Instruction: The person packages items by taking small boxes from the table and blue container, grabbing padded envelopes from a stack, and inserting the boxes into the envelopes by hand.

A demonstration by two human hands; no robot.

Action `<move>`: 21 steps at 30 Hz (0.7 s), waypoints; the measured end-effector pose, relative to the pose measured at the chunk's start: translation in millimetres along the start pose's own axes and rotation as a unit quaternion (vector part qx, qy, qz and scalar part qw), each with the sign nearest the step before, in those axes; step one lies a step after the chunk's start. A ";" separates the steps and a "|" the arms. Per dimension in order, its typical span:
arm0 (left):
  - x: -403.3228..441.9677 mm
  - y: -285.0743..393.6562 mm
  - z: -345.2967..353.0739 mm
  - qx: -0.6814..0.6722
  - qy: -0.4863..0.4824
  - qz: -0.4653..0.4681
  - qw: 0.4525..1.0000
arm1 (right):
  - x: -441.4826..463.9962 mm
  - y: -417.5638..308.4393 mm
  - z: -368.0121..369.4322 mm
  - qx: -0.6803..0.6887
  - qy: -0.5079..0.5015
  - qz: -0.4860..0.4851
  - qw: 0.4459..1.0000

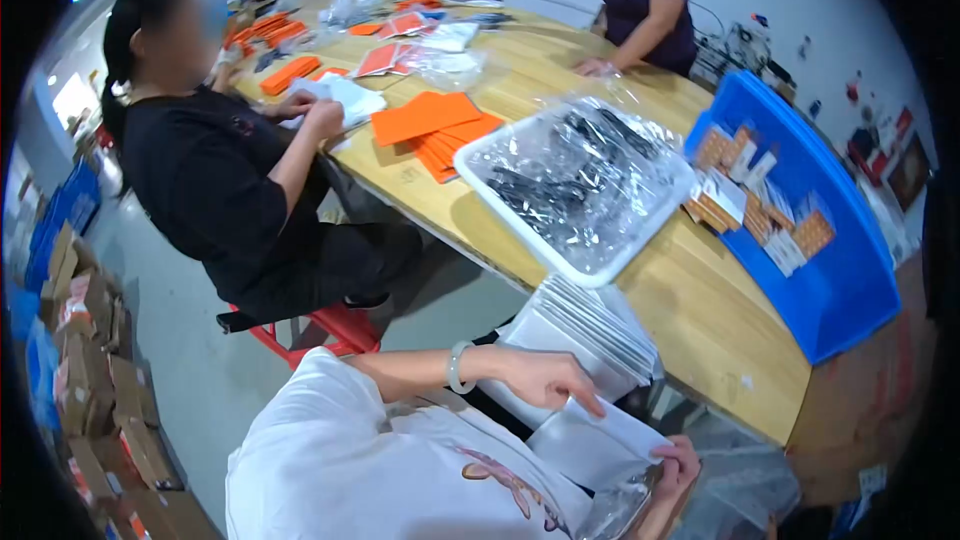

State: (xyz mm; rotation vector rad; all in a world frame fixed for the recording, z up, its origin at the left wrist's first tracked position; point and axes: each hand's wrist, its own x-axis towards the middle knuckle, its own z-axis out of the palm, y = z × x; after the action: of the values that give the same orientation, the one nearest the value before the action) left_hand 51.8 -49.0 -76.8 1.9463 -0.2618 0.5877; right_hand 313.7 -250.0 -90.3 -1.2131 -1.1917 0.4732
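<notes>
A white mailing envelope is between my hands, low in front of my white shirt. My left hand, with a pale bangle at its wrist, has its fingers closed at the envelope's upper edge. My right hand grips the envelope's right end, thumb on top. Clear plastic packaging hangs below, by my right hand; what it contains cannot be made out. Just beyond my left hand is a thick stack of white envelopes, at the table edge.
On the wooden table stand a white tray of bagged black items and a tilted blue bin with small patterned boxes. Orange sheets lie further back. A seated co-worker is at left; others stand behind. Cartons line the floor.
</notes>
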 end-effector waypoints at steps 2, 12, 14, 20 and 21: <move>-0.8 11.0 -2.8 0.045 -0.061 -0.053 0.996 | -0.1 -24.7 14.6 0.069 0.098 0.096 0.988; 36.7 103.1 0.3 0.057 0.043 0.047 0.996 | -74.9 -66.0 -89.6 -0.178 -0.070 0.087 0.978; 47.3 133.9 -7.8 -0.006 0.050 0.151 0.987 | -74.5 -90.2 -101.5 0.197 -0.082 -0.230 0.950; 74.1 179.9 -21.3 -0.076 0.035 0.294 0.952 | -17.5 -128.2 -130.1 0.476 -0.402 -0.388 0.679; 74.9 181.5 -24.9 -0.073 0.032 0.301 0.950 | 14.4 -104.3 -146.9 0.506 -0.521 -0.306 0.616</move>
State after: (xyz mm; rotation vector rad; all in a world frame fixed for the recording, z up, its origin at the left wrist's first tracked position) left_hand 30.5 -100.3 113.2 1.6875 -0.8506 0.9919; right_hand 418.4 -342.2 24.7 0.6454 -1.7533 1.1699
